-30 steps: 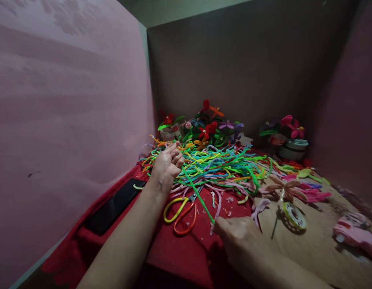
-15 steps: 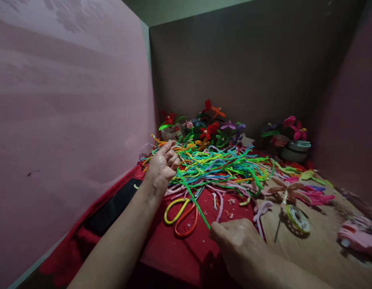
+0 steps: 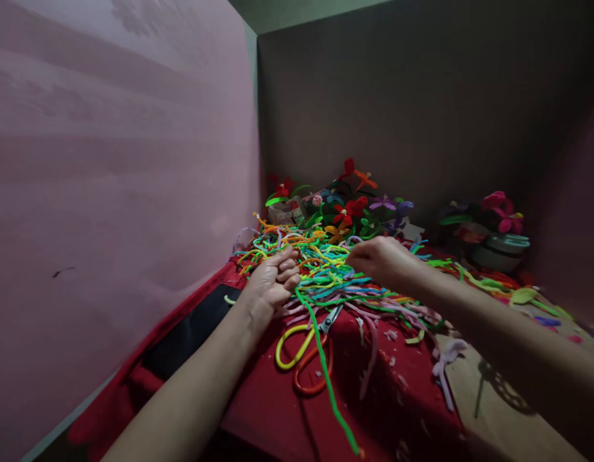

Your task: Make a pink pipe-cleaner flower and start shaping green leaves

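Observation:
My left hand (image 3: 274,281) is closed around one end of a bright green pipe cleaner (image 3: 331,385). The rest of that stem hangs slightly curved toward me, passing over the scissors (image 3: 330,322) with one yellow and one orange handle. Over the heap of many-coloured pipe cleaners (image 3: 321,296) is my right hand (image 3: 381,260), its fingers pinched together at the heap's surface. Its fingertips are partly hidden, and I cannot make out what lies between them. The scissors rest on the red cloth (image 3: 268,410) in front of the heap.
Pipe-cleaner flowers (image 3: 349,212) stand behind the heap, with a pale jar (image 3: 501,251) at the back right. A flat black object (image 3: 191,333) lies left of my forearm. A pink wall (image 3: 133,192) rises at the left. My right forearm covers part of the brown board (image 3: 499,427).
My right hand has let go of the green pipe cleaner's near end and moved up and forward to the heap. The freed stem now sags. The view has shifted slightly.

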### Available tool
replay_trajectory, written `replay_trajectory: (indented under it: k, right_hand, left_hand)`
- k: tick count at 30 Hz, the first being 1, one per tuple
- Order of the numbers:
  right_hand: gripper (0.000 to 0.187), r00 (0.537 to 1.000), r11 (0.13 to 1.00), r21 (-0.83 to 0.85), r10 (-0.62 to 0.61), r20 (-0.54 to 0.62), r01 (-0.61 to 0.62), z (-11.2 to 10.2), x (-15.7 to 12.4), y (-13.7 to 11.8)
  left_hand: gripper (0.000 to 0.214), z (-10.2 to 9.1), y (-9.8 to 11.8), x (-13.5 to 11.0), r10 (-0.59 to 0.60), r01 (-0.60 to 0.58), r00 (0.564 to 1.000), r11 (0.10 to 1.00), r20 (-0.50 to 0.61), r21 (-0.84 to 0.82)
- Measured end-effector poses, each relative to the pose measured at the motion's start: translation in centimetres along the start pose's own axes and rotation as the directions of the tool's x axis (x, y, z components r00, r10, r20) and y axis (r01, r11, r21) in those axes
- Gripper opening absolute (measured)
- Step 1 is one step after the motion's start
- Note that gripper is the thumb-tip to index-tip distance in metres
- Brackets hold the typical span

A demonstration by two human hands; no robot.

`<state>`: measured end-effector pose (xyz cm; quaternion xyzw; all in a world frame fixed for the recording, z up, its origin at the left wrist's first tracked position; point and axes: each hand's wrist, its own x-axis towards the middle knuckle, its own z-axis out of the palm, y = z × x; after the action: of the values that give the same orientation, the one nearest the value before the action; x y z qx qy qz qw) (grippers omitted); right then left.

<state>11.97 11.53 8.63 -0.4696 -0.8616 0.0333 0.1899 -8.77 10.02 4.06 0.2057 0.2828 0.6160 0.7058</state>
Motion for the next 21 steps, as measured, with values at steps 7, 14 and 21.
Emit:
replay_trajectory:
  k: [7,14,21]
  right_hand:
    - [0.029,0.997,0.99,-0.131,0.039,-0.07,-0.048,6.9,10.1,1.2]
    - [0.025,0.989,0.958,-0.273,-0.119,-0.086,0.092,7.6,10.1,-0.4]
    - [0.02,0.895,0.815,-0.396,-0.444,0.04,0.422,4.2,5.0,-0.4]
  left_hand:
    - [0.012,-1.6,-0.8,1.0,-0.024,0.024,0.999,1.0,-0.035,-0.002]
    - [0.011,-1.7,-1.6,1.5,-0.049,0.049,0.999,0.999,-0.02,-0.002]
    - [0.017,-0.4,-1.7,2.5,0.01,-0.01,1.0,0.999,-0.008,-0.052]
